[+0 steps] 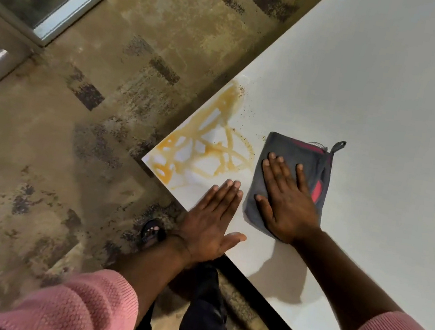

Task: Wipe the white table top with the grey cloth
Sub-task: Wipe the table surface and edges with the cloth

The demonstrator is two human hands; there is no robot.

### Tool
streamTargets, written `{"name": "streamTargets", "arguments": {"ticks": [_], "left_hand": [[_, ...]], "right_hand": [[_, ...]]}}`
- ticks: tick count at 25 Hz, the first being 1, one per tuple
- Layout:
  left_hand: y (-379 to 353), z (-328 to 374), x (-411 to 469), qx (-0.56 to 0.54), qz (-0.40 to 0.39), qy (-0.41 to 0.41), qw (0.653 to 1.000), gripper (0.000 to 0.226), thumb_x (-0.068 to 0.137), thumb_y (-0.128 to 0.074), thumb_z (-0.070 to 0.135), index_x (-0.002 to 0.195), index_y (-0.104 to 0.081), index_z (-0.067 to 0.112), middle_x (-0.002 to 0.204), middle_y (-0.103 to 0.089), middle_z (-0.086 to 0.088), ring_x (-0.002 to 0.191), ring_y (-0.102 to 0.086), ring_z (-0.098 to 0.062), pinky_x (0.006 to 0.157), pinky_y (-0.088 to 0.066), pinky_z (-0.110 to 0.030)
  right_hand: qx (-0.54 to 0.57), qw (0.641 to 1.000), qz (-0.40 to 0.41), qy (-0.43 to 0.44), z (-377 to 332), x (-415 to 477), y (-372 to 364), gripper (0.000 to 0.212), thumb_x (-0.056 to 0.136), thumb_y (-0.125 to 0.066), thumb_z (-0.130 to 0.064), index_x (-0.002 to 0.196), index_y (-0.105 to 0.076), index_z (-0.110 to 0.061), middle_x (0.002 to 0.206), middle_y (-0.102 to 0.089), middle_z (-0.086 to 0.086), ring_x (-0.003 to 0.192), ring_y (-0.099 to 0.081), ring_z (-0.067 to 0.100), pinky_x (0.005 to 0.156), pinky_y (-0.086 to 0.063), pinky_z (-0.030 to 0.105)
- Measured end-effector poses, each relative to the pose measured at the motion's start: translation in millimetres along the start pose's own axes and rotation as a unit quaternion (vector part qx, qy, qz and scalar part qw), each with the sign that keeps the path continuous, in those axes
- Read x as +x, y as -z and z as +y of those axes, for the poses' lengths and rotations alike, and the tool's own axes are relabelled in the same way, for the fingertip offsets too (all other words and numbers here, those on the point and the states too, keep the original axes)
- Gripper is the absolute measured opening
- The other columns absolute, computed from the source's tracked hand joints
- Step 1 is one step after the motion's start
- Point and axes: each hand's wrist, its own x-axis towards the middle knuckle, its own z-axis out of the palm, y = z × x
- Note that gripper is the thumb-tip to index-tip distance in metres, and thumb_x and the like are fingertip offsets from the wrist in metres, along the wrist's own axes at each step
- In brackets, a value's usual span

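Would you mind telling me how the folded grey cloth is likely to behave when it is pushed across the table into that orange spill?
The grey cloth looks soft and floppy, so it would probably bunch without the right hand pressing flat on it. The white table top looks smooth, so it should slide easily. Its loose hanging loop may trail behind.

Grey cloth (287, 181), white table (391, 92)

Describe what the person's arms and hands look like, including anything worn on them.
Both forearms are bare, with pink knit sleeves pushed up toward the elbows; the right one shows ribbing. The left hand and right hand are bare, without gloves. No rings or watch are visible.
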Motion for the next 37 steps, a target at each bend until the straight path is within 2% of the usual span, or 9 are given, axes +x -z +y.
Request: {"name": "streamTargets", "arguments": {"ticks": [2, 5, 7, 12, 15, 20, 27, 31, 37], "left_hand": [[-0.5, 18.4, -0.8, -0.031, 0.029, 0.085, 0.995, 0.090, 0.103, -0.036, 0.063, 0.160, -0.013, -0.003, 0.171, -0.006, -0.021, 0.160, -0.001, -0.033, 0.131, -0.005, -0.047], [-3.4, 39.5, 2.6, -0.044, 0.041, 0.170, 0.984, 0.087, 0.104, -0.032, 0.060, 0.160, -0.012, -0.004, 0.171, -0.006, -0.022, 0.160, -0.003, -0.034, 0.131, -0.008, -0.049], [-5.1, 41.3, 2.4, -0.042, 0.032, 0.179, 0.982, 0.085, 0.104, -0.031, 0.058, 0.160, -0.012, -0.003, 0.171, -0.006, -0.021, 0.160, -0.003, -0.034, 0.130, -0.011, -0.051], [-11.3, 38.6, 4.3, -0.045, 0.044, 0.173, 0.983, 0.085, 0.101, -0.033, 0.055, 0.160, -0.016, -0.004, 0.170, -0.009, -0.022, 0.160, -0.003, -0.035, 0.130, -0.008, -0.052], [-9.7, 38.5, 4.7, -0.036, 0.028, 0.177, 0.983, 0.085, 0.101, -0.030, 0.056, 0.160, -0.015, -0.002, 0.171, -0.010, -0.021, 0.160, -0.002, -0.033, 0.130, -0.006, -0.051], [-8.3, 37.5, 6.4, -0.028, 0.025, 0.179, 0.983, 0.085, 0.098, -0.032, 0.056, 0.160, -0.019, -0.001, 0.170, -0.013, -0.022, 0.160, -0.008, -0.035, 0.127, -0.014, -0.053], [-18.5, 38.4, 5.7, -0.027, 0.040, 0.188, 0.981, 0.095, 0.097, -0.042, 0.065, 0.161, -0.016, -0.001, 0.170, -0.013, -0.020, 0.160, -0.006, -0.032, 0.130, -0.007, -0.050], [-16.0, 38.1, 6.3, -0.042, 0.046, 0.184, 0.981, 0.092, 0.098, -0.039, 0.063, 0.160, -0.020, -0.002, 0.170, -0.015, -0.020, 0.160, -0.009, -0.032, 0.128, -0.013, -0.052], [-17.3, 37.4, 2.4, -0.048, 0.058, 0.183, 0.980, 0.092, 0.098, -0.041, 0.062, 0.161, -0.017, -0.001, 0.172, -0.006, -0.018, 0.160, -0.008, -0.034, 0.129, -0.011, -0.052]], "right_hand": [[0.029, 1.000, -0.002, -0.007, -1.7, -11.4, 2.3, 0.073, 0.107, -0.023, -0.052, 0.167, -0.011, -0.012, 0.175, -0.008, 0.006, 0.162, -0.005, 0.022, 0.126, -0.011, 0.061], [0.046, 0.988, 0.039, -0.142, 1.1, 9.0, 8.4, 0.075, 0.106, -0.027, -0.052, 0.166, -0.010, -0.012, 0.175, -0.009, 0.008, 0.162, -0.006, 0.024, 0.128, -0.006, 0.059], [0.004, 0.980, 0.040, -0.196, -2.4, 28.8, 7.5, 0.078, 0.107, -0.024, -0.058, 0.166, -0.009, -0.011, 0.175, -0.009, 0.010, 0.162, -0.007, 0.027, 0.128, -0.005, 0.057], [-0.014, 0.991, 0.044, -0.129, -1.4, 81.7, 5.5, 0.078, 0.106, -0.022, -0.062, 0.167, -0.009, -0.014, 0.175, -0.010, 0.009, 0.162, -0.008, 0.026, 0.129, -0.006, 0.057], [-0.001, 0.996, 0.063, -0.067, -6.5, 76.8, 6.5, 0.074, 0.108, -0.032, -0.055, 0.165, -0.022, -0.010, 0.173, -0.020, 0.011, 0.161, -0.013, 0.026, 0.128, -0.009, 0.059], [-0.010, 0.987, 0.031, -0.156, -30.0, 22.4, -0.9, 0.080, 0.104, -0.032, -0.062, 0.167, -0.017, -0.015, 0.174, -0.015, 0.009, 0.162, -0.009, 0.027, 0.127, -0.003, 0.063], [-0.014, 0.984, 0.053, -0.171, -16.9, 105.0, 6.2, 0.082, 0.105, -0.027, -0.065, 0.167, -0.010, -0.014, 0.175, -0.013, 0.010, 0.162, -0.007, 0.027, 0.127, -0.003, 0.063], [-0.009, 0.991, 0.064, -0.115, -16.1, 85.8, 3.1, 0.088, 0.102, -0.033, -0.070, 0.167, -0.009, -0.017, 0.175, -0.011, 0.007, 0.162, -0.006, 0.027, 0.127, -0.003, 0.062], [-0.032, 0.979, 0.060, -0.192, 29.4, 86.3, 14.6, 0.084, 0.102, -0.037, -0.062, 0.167, -0.010, -0.015, 0.174, -0.017, 0.010, 0.161, -0.012, 0.028, 0.126, -0.008, 0.064]]}}
